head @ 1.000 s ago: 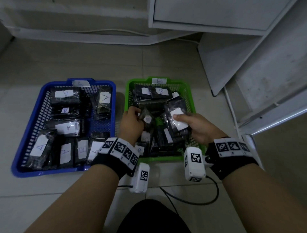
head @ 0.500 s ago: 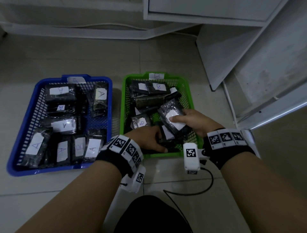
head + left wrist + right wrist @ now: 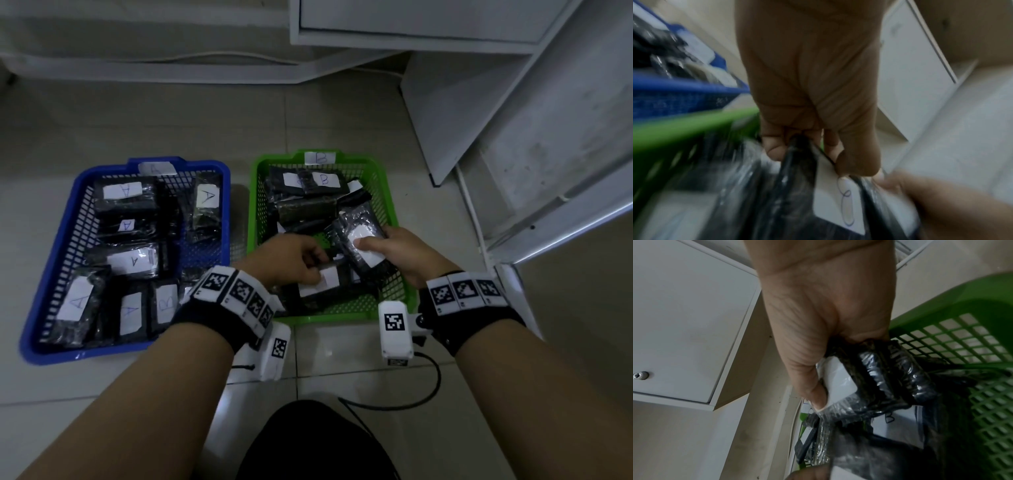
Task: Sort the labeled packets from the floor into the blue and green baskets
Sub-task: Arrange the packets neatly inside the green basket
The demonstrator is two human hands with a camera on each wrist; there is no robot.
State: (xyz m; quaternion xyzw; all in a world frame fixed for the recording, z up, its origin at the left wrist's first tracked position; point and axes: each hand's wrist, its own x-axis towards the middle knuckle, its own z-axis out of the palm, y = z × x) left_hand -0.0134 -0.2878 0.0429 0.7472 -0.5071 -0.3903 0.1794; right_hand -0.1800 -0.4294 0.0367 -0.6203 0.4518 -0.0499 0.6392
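Two hands [image 3: 287, 260] now gripping packets [image 3: 359, 240]

Both forearms are bare, with no sleeves. Each wrist wears a wide black band: the left wristband [image 3: 219, 318] and the right wristband [image 3: 472, 318]. Along the far edge of each band runs a row of white square tiles printed with black pixel-pattern codes. A small white box hangs from the inner side of each wrist, the left box [image 3: 274, 353] and the right box [image 3: 395, 329], each bearing one black code square. The right box sits on a black bracket with a round screw head. A thin black cable [image 3: 411, 404] loops from the right box. A dark garment [image 3: 315, 442] shows at the bottom edge.
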